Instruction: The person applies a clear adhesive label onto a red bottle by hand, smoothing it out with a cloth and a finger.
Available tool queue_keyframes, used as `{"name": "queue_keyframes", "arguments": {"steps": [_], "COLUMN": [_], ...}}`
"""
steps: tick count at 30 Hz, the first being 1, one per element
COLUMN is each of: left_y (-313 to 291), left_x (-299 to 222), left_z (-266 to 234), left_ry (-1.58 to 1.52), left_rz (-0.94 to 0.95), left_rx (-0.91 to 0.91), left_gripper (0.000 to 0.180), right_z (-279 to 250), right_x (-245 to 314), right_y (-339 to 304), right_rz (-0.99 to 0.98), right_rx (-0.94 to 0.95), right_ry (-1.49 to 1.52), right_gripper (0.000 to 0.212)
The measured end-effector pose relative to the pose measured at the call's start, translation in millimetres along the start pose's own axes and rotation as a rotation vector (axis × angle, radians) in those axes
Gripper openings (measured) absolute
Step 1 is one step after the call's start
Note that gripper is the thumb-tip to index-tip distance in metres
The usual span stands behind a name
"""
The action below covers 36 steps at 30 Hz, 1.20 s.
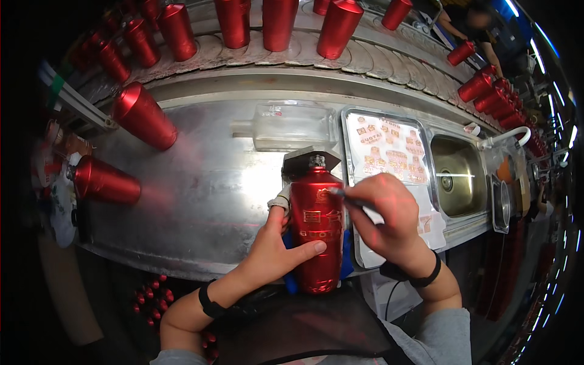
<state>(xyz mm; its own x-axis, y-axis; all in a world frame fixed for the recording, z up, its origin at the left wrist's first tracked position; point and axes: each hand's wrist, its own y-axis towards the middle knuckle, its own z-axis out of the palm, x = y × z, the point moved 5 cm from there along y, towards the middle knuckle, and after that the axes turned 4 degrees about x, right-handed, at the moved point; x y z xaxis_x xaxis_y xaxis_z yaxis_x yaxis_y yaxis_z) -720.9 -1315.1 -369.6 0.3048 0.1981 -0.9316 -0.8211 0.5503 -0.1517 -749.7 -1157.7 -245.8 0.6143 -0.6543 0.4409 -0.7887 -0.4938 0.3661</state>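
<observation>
A red metallic bottle (317, 264) with gold lettering and a dark neck leans in front of me at the table's near edge. My left hand (271, 246) grips its left side, thumb across the front and fingers partly hidden behind; a white wrap covers one finger. In my closed right hand (389, 213) is a slim dark pen-like tool (360, 202), blurred, its tip at the gold emblem high on the bottle. Behind the bottle's neck sits a dark angular block (298, 163). Something blue (347, 258) shows under the bottle.
Beyond lies a clear glass bottle (295, 128) on the metal table (201, 213). To the right, a tray holds a white decal sheet (389, 143), beside a sink (465, 201). Two red bottles (144, 115) lean at left. More stand along the slatted conveyor (292, 52); a person works far right.
</observation>
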Motion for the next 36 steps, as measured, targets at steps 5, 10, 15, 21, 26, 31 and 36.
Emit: {"name": "queue_keyframes", "arguments": {"steps": [5, 10, 15, 21, 26, 31, 36], "left_y": [-4, -2, 0, 0, 0, 0, 0], "left_x": [3, 5, 3, 4, 3, 2, 2], "left_z": [-7, 0, 9, 9, 10, 8, 8], "left_ry": [-0.183, -0.225, -0.128, -0.143, -0.144, -0.126, -0.130], "left_rz": [-0.043, -0.059, -0.070, -0.064, -0.057, -0.057, -0.053], "left_rx": [-0.016, -0.037, -0.080, -0.096, -0.121, -0.127, -0.124], "left_gripper": [0.085, 0.080, 0.077, 0.070, 0.068, 0.068, 0.069], "right_z": [4, 12, 31, 27, 37, 35, 39], "right_x": [28, 12, -23, -52, -33, -65, -51], "right_y": [-41, -69, -79, -100, -80, -97, -97], "right_rz": [-0.199, 0.343, 0.632, 0.916, 0.641, 0.996, 0.765], "right_rx": [0.097, -0.101, -0.246, -0.304, -0.240, -0.202, -0.356], "right_ry": [0.168, 0.425, 0.595, 0.849, 0.804, 0.747, 0.963], "right_gripper": [0.032, 0.024, 0.019, 0.019, 0.018, 0.018, 0.020]}}
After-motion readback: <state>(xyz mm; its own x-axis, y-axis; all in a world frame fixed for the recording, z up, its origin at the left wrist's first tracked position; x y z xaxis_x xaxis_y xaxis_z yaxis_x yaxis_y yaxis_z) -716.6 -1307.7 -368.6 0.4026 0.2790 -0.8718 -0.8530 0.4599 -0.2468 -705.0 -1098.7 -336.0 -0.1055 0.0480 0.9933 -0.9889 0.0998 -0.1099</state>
